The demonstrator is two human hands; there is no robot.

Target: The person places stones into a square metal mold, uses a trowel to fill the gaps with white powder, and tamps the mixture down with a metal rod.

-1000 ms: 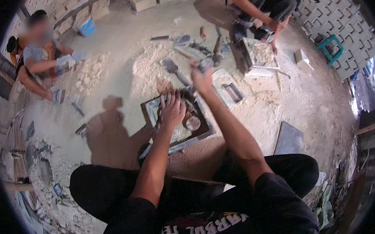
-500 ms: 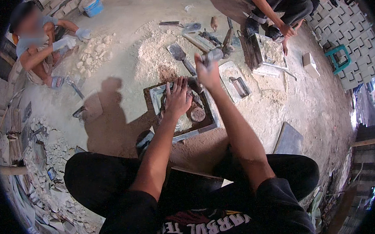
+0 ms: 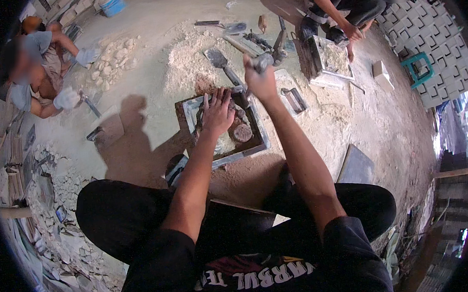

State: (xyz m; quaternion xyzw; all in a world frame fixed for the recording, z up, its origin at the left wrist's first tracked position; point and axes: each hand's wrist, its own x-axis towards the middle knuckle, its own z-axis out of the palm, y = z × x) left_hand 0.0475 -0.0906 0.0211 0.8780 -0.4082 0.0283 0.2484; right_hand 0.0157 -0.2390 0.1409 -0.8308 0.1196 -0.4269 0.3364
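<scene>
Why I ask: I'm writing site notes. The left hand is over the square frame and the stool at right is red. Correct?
Not quite: the stool is teal, not red, as the head view shows. The left hand is over the square frame.

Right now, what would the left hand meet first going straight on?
The left hand would likely meet the square frame at its far wall first; passing over that, the small shovel. Depth is unclear.

You have open floor (image 3: pixel 159 99) left of the square frame (image 3: pixel 240 157). Beyond its far edge, the trowel (image 3: pixel 217 58) and powder heap (image 3: pixel 183 58) block your way.
</scene>
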